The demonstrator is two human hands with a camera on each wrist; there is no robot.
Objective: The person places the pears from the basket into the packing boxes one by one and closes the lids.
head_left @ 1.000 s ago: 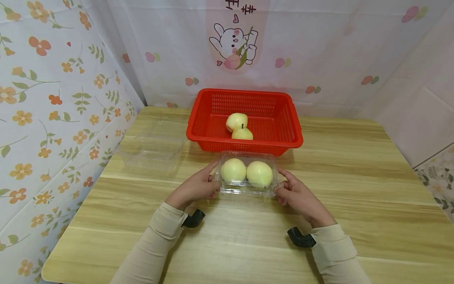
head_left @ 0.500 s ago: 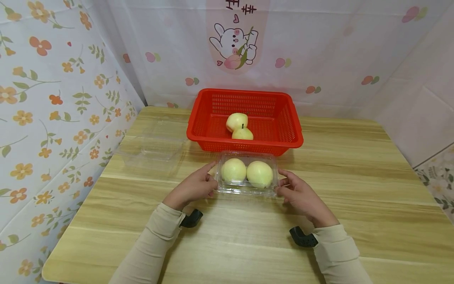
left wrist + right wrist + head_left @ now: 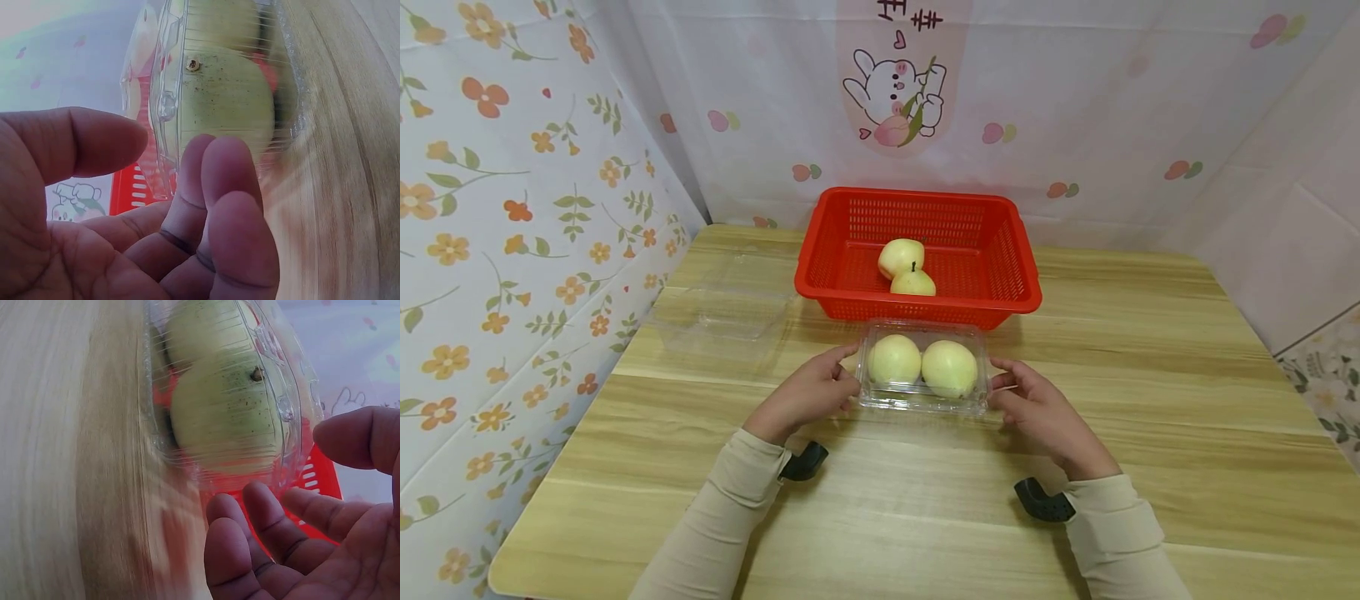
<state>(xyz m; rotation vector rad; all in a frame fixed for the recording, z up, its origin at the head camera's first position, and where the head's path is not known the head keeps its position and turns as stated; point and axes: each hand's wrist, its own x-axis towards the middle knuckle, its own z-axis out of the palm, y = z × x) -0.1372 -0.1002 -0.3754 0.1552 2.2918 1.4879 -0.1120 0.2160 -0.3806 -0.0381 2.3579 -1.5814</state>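
Observation:
A clear plastic clamshell box (image 3: 917, 403) sits on the table with its lid down over two pale yellow pears (image 3: 893, 360). At its left end is my left hand (image 3: 808, 392), thumb and fingers loosely bent beside the box. In the left wrist view the thumb tip is right by the lid's edge, and the other fingertips (image 3: 231, 165) overlap the box's end wall. My right hand (image 3: 1047, 417) is at the opposite end, fingers relaxed and spread. The right wrist view shows its fingertips (image 3: 262, 500) just off the box wall, with nothing gripped.
Behind the box stands a red plastic basket (image 3: 865, 308) holding two more pears (image 3: 901, 257). An open clear plastic box (image 3: 722, 321) lies at the table's back left. Patterned curtains hang at the left and back (image 3: 760, 100).
Both hands have loosened from the ends of the box. The right hand has shifted slightly right and the left slightly left. The box and its pears stay in place.

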